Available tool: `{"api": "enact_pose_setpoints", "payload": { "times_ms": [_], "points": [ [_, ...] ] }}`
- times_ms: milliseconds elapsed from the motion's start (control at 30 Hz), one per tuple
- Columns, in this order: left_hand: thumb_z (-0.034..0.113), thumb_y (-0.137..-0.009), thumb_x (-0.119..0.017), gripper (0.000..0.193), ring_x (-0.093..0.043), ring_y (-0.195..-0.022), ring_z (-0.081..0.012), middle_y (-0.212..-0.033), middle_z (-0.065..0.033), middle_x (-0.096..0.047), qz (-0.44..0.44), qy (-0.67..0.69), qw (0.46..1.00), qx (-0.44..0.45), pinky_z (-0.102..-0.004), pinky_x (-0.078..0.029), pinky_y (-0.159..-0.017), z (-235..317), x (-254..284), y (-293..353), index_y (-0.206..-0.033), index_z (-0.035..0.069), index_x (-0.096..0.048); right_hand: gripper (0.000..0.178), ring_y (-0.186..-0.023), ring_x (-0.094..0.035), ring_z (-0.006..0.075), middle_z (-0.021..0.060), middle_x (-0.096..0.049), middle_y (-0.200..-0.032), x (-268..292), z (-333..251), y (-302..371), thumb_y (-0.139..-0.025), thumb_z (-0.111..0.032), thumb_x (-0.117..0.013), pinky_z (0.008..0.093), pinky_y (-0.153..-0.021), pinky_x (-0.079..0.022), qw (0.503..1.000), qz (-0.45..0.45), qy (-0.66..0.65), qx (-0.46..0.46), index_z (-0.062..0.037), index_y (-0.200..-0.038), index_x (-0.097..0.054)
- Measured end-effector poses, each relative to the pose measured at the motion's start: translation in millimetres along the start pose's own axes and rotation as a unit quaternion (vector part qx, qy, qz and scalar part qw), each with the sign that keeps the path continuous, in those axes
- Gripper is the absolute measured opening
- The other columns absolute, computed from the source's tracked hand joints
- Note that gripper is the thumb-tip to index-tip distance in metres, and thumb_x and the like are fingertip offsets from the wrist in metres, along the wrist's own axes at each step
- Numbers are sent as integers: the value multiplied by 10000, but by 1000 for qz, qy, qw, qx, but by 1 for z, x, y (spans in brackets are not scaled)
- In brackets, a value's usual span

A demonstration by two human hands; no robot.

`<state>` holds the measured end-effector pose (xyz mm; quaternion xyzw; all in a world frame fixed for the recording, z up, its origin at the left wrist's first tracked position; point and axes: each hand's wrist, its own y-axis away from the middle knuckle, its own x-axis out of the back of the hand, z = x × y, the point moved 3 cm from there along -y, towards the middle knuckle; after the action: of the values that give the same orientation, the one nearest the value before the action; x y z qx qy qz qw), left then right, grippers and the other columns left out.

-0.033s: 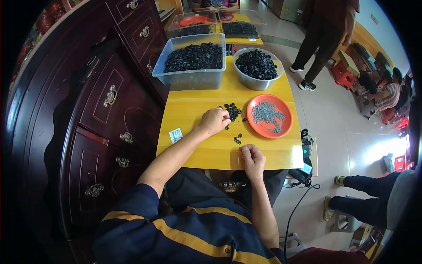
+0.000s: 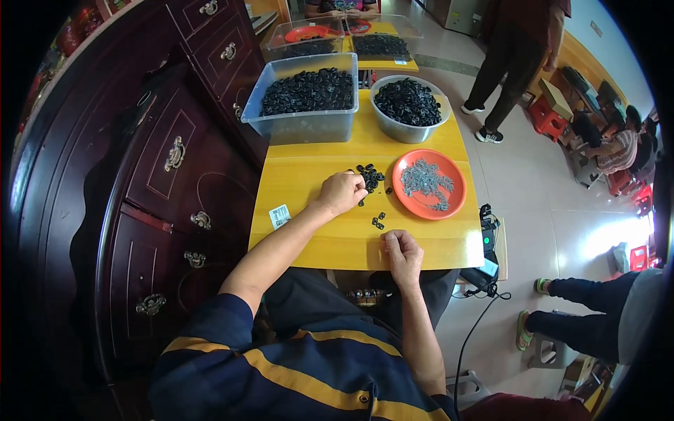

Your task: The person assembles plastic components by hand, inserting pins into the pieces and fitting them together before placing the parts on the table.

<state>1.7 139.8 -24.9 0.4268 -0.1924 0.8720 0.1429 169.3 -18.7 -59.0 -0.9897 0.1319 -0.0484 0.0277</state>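
Head view: hands (image 2: pixel 342 192) beside small black parts (image 2: pixel 370 177)

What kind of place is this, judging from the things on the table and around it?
Probably a small home workshop for hand assembly. A yellow table carries a clear bin and a bowl full of small black parts, plus an orange plate of grey metal pieces. A dark wooden cabinet stands beside it.

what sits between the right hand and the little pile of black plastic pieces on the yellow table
Nothing tall blocks the way. Between the right hand at the near edge and the small pile of black plastic pieces lie only a few loose black pieces on bare yellow table. The left hand rests beside the pile.
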Motion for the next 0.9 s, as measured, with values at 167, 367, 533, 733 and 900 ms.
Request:
{"api": "enact_pose_setpoints", "payload": {
  "times_ms": [167, 367, 533, 733, 900],
  "points": [
    [175, -790, -731, 142, -663, -661, -233, -738, -104, -684, -17, 38, 999, 6, -355, -523, -627, 2, 1, 2, -801, 44, -677, 161, -666, -570, 65, 0, -640, -728, 0, -2, -1, -958, -137, -628, 233, -626, -472, 1000, 17, -22, -3, 10, -917, -679],
    [108, -831, -711, 106, -593, -628, -68, -678, -13, -667, -102, 252, 962, 10, -262, -495, -593, 46, -3, 26, -790, 14, -684, 138, -738, -602, 79, 35, -678, -887, 3, 4, -4, -989, -126, -594, 220, -658, -489, 994, 13, -106, -35, 5, -1004, -633],
    [83, -888, -680, 75, -538, -673, -22, -750, 40, -644, -151, 298, 942, 10, -218, -467, -615, 65, -26, 45, -845, 22, -678, 129, -758, -624, 94, 21, -642, -894, 7, 0, -5, -991, -131, -594, 224, -675, -509, 974, 9, -216, -64, -23, -1061, -588],
    [77, -915, -655, 79, -544, -701, -24, -768, 43, -628, -198, 362, 911, -7, -226, -474, -638, 76, -37, 34, -861, 21, -668, 107, -742, -618, 94, 20, -639, -889, 18, 0, -3, -1002, -141, -570, 227, -682, -511, 964, 37, -253, -75, -36, -1023, -582],
    [80, -850, -694, 51, -598, -638, -93, -735, -22, -672, -124, 234, 962, -64, -270, -488, -609, 91, -30, -8, -853, 32, -677, 93, -744, -615, 85, 26, -650, -885, 26, 0, -6, -994, -121, -579, 222, -681, -507, 973, 56, -211, -71, -28, -1000, -584]
  ]
}}
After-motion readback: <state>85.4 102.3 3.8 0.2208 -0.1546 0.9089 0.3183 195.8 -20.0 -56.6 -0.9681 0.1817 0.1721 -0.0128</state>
